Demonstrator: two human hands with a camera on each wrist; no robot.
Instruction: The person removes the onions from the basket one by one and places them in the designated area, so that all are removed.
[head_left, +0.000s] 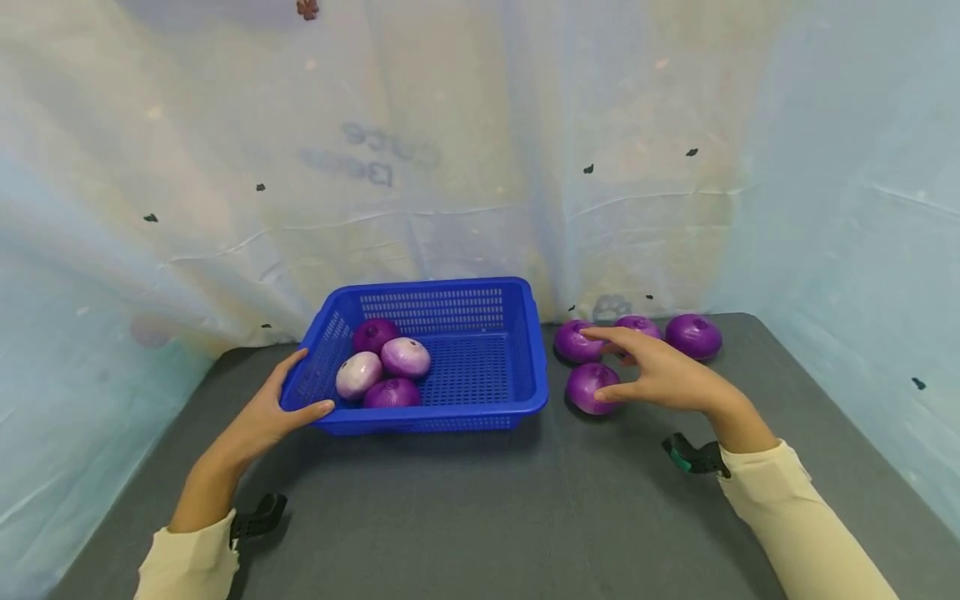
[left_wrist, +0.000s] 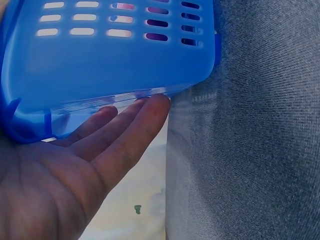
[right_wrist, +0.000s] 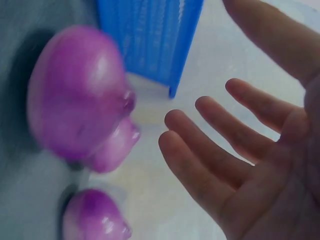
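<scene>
A blue plastic basket (head_left: 450,412) with slotted walls stands on the dark table. My left hand (head_left: 266,408) holds its front left corner, the thumb along the front rim and the fingers along the left side. In the left wrist view those fingers (left_wrist: 132,135) lie nearly straight against the wall. Several onions sit in the basket's left half, such as a pale one (head_left: 358,375) and a purple one (head_left: 392,392). My right hand (head_left: 660,371), fingers spread and loosely bent, hovers over the nearest loose purple onion (head_left: 588,386); the right wrist view shows nothing in its grasp.
Behind that onion lie more purple onions, one beside the basket (head_left: 576,340), one partly behind my fingers (head_left: 639,325) and one at the far right (head_left: 693,337). A pale patterned sheet (head_left: 480,167) hangs around the back and sides of the table (head_left: 465,517).
</scene>
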